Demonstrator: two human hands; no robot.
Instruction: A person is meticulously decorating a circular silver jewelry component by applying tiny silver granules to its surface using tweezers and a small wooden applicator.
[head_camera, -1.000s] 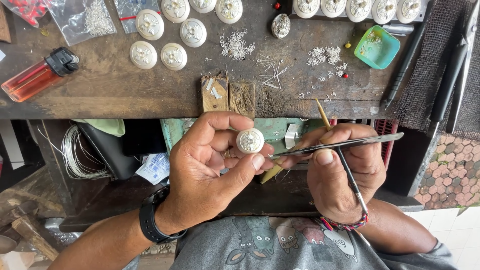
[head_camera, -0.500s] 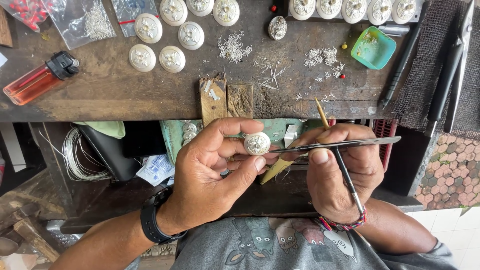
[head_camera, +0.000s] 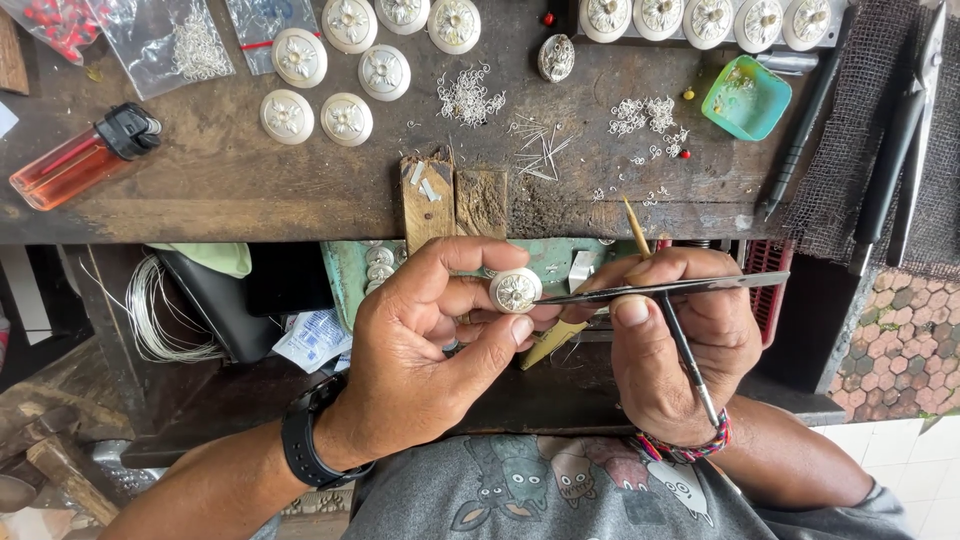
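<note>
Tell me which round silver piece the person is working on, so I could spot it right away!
Look below the wooden workbench, where two hands meet. The left hand pinches one round silver disc with a flower pattern. Unlike the others, which lie on the bench, it is held up, with dark tweezers pointing at it.

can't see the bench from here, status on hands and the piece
Left hand pinching round silver disc. Right hand holding tweezers, tips at disc. Nothing in between.

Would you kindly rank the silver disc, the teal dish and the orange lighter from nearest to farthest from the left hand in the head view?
1. Silver disc: in the left hand fingertips.
2. Orange lighter: bench, upper left.
3. Teal dish: bench, upper right.
</note>
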